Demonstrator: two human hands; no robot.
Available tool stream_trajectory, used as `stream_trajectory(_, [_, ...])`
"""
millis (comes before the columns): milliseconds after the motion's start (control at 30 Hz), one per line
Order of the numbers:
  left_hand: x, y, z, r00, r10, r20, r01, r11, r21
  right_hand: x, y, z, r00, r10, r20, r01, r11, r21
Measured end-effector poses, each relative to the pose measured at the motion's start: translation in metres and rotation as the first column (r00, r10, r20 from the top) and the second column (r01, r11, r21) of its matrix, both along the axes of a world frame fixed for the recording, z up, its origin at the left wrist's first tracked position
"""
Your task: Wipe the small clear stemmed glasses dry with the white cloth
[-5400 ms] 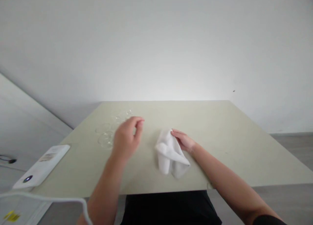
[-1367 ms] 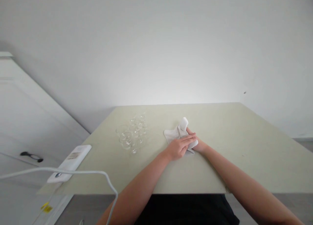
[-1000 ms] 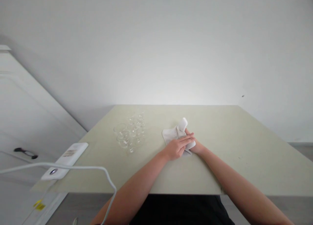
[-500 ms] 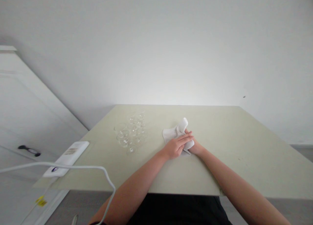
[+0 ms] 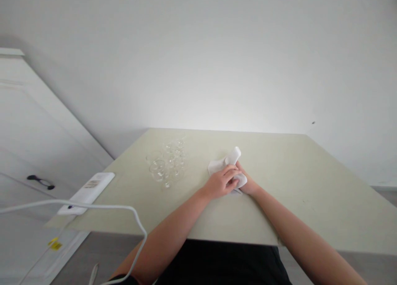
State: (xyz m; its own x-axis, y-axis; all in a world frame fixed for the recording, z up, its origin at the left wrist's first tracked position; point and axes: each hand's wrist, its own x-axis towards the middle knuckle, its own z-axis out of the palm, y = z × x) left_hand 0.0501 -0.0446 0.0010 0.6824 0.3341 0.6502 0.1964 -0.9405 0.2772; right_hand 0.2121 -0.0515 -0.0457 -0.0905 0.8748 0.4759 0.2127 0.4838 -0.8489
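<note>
In front of me on the table, a white cloth is bunched between my two hands, with a rolled or folded end sticking up past the fingers. My left hand lies over it from the left, fingers bent and closed on the fabric. From the right, my right hand grips the same cloth, its fingers mostly hidden behind it. A flatter, greyish-white part spreads on the tabletop to the left; whether it belongs to the same cloth I cannot tell. Anything inside the cloth is hidden.
Several clear stemmed glasses stand close together left of my hands on the pale table. A white power strip lies at the left edge, and a white cable crosses the lower left. A white cabinet stands beyond.
My left hand's fingers have gone from stretched flat across the cloth to bent around it, shifting slightly left. The right hand stays nearly in place. The view has tilted slightly.
</note>
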Motion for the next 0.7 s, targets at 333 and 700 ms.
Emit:
stream_trajectory(333, [-0.131, -0.017, 0.008, 0.28, 0.673, 0.685, -0.849, 0.507, -0.151, -0.01, -0.011, 0.015, 0.941, 0.071, -0.33, -0.167, 0.948, -0.272])
stream_trajectory(700, [-0.172, 0.003, -0.031, 0.226, 0.92, 0.319, -0.766, 0.37, -0.525, -0.001, -0.007, 0.018, 0.755, -0.106, -0.647, -0.223, 0.887, -0.405])
